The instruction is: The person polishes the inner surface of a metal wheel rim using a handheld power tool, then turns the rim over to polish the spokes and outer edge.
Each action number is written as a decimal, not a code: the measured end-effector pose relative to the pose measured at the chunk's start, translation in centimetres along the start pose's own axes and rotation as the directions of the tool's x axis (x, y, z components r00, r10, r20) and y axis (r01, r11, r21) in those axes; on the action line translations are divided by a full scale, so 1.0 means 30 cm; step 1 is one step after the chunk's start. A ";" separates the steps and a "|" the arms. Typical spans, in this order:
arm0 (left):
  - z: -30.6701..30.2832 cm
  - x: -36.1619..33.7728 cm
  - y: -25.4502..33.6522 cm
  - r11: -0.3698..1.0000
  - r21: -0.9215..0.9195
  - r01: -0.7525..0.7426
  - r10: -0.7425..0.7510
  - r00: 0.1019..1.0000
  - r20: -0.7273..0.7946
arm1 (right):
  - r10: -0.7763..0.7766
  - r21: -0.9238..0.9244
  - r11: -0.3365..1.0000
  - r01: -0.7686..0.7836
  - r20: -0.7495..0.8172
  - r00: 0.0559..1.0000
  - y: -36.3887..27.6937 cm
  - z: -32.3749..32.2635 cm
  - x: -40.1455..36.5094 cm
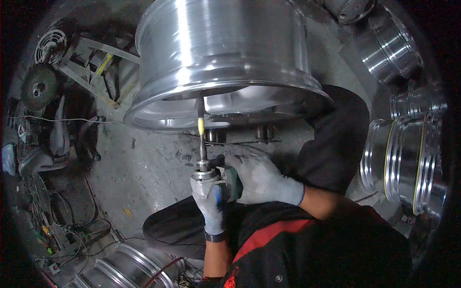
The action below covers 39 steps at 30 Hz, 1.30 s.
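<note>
A large shiny metal wheel rim [223,45] fills the upper middle. Below it, both gloved hands hold a power tool [232,183] with a dark green body and metal nose. My left hand [207,199], in a grey glove with a dark band at the wrist, is wrapped round the front of the tool. My right hand [261,180], in a grey glove, grips the tool's body from the right. From the nose a long shaft with a yellow section [201,126] points up into the rim's open face. Its tip is hidden inside.
More metal rims [403,158] stand at the right, with others at the upper right. Another rim [127,269] lies at the lower left. A metal frame [91,72] stands upper left, near a dark disc [39,87]. Cables and clutter line the left side.
</note>
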<state>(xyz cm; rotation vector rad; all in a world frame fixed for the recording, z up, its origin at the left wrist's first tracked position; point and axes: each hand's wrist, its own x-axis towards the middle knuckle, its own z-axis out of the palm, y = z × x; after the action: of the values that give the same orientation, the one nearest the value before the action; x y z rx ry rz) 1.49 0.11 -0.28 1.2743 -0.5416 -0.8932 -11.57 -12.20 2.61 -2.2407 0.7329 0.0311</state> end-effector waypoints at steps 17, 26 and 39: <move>-0.041 -0.015 -0.040 0.995 0.081 0.054 -0.046 0.993 -0.105 | -0.122 0.019 0.992 0.127 -0.174 0.977 0.022 0.020 0.013; 0.011 0.005 -0.044 0.990 0.142 0.021 -0.014 0.999 -0.050 | -0.030 0.055 0.998 0.033 -0.048 0.998 0.032 -0.013 -0.018; -0.007 -0.007 -0.050 0.983 0.148 0.112 -0.098 0.990 -0.097 | -0.004 0.021 1.000 0.004 0.037 0.999 0.014 -0.044 -0.013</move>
<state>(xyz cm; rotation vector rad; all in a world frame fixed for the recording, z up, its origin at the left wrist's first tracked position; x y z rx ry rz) 1.13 0.36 -1.77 1.4867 -0.4825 -0.8902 -12.37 -13.11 3.36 -2.2156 0.7056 0.0628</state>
